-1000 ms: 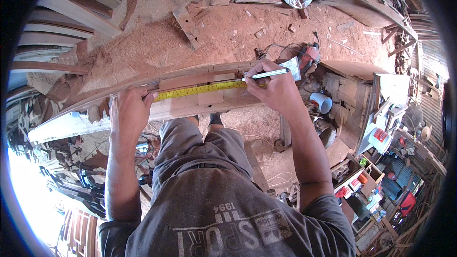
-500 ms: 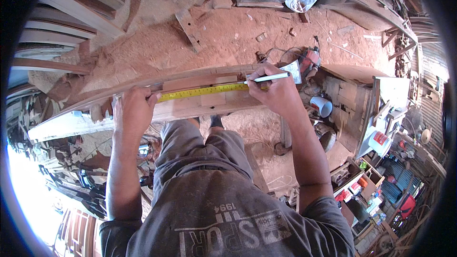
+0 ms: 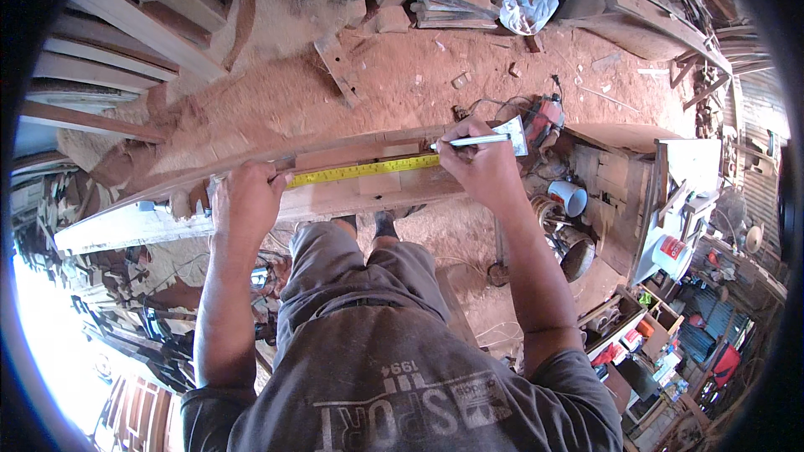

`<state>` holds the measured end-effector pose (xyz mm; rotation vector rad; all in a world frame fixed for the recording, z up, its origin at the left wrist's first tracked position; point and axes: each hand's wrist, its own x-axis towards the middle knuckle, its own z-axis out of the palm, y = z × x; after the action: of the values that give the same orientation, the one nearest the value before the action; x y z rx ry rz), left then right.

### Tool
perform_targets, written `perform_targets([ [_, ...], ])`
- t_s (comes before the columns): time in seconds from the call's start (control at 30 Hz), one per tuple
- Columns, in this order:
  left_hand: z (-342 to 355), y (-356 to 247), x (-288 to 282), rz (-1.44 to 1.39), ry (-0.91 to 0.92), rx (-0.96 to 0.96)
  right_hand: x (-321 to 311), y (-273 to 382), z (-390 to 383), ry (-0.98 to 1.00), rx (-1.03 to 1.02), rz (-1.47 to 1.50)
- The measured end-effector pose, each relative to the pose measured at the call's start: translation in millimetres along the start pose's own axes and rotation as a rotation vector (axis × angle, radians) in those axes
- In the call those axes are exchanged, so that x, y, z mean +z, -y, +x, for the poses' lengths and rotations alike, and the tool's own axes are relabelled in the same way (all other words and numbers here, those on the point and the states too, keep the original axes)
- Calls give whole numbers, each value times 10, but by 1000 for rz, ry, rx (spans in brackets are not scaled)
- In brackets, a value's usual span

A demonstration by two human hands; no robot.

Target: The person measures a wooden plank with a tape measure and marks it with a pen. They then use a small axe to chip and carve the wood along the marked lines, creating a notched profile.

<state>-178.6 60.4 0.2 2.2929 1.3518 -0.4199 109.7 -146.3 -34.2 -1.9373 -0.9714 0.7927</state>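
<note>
From my waistband (image 3: 368, 301), my left hand (image 3: 245, 201) sits at 10 o'clock, curled with its thumb on the yellow measuring tape (image 3: 364, 170); how the hidden fingers lie, I can't tell. The blade runs along a long wooden piece (image 3: 335, 192) toward 3 o'clock, right up to my right hand (image 3: 484, 166), which is at 1 o'clock from the waistband. That hand is closed around a white pen (image 3: 481, 141), tip toward 9 o'clock; whether it also pinches the tape, I can't tell. Near it, toward 2 o'clock, lies a red power tool (image 3: 546, 117); between 3 and 4 o'clock is a white bucket (image 3: 569, 197).
</note>
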Motion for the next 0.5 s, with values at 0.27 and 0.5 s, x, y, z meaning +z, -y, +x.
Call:
perform_targets([
  [0.27, -5, -26, -46, 2, 25, -6, 36, -173, -246, -442, -7, 451],
  [0.5, -9, -57, -77, 22, 69, -32, 185, -375, -588, -500, 109, 132],
])
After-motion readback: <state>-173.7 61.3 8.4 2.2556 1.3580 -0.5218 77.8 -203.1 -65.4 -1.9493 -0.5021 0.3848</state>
